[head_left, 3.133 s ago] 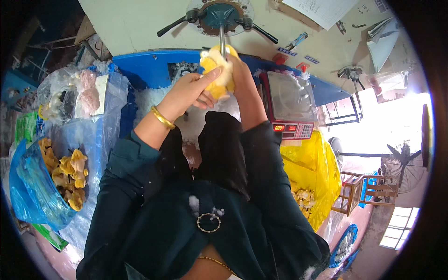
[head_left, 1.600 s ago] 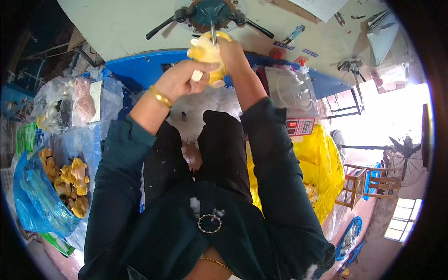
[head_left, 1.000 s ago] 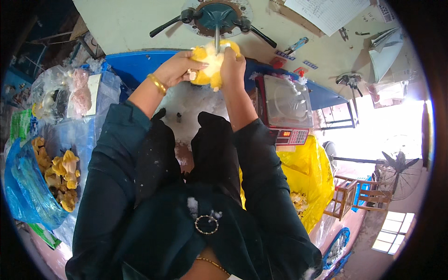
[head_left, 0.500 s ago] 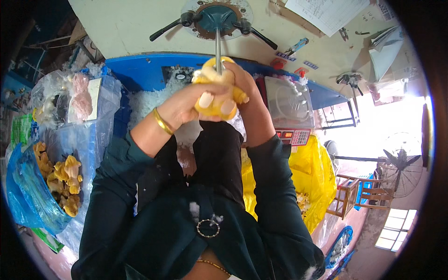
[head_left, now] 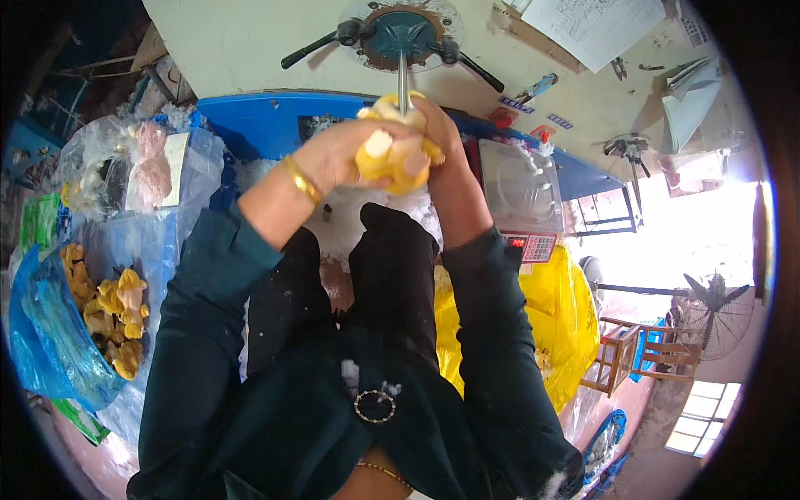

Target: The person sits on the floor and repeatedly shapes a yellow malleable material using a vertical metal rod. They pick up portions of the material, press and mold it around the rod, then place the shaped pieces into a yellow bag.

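Observation:
A yellow plush toy (head_left: 407, 164) with pale feet is held on a thin metal tube (head_left: 403, 77), whose lower end is hidden inside the toy. The tube sticks out from a dark green machine head (head_left: 400, 37) with black handles on both sides. My left hand (head_left: 343, 154), gold bangle at the wrist, is closed round the toy's left side. On the other side my right hand (head_left: 439, 133) grips the toy's upper part close to the tube. Slight blur softens the toy's outline. Loose white stuffing (head_left: 354, 223) lies beneath my hands.
At the left, a blue plastic bag (head_left: 50, 342) holds several limp yellow plush pieces (head_left: 125, 304), near a pink bundle (head_left: 152, 167). To the right are a scale with a red display (head_left: 527, 247) and a yellow bag (head_left: 562, 304). Papers (head_left: 592, 29) and pliers lie at the top right.
Both hands and the toy have moved up the tube, nearer the machine head, so less tube shows. The whole view has shifted slightly.

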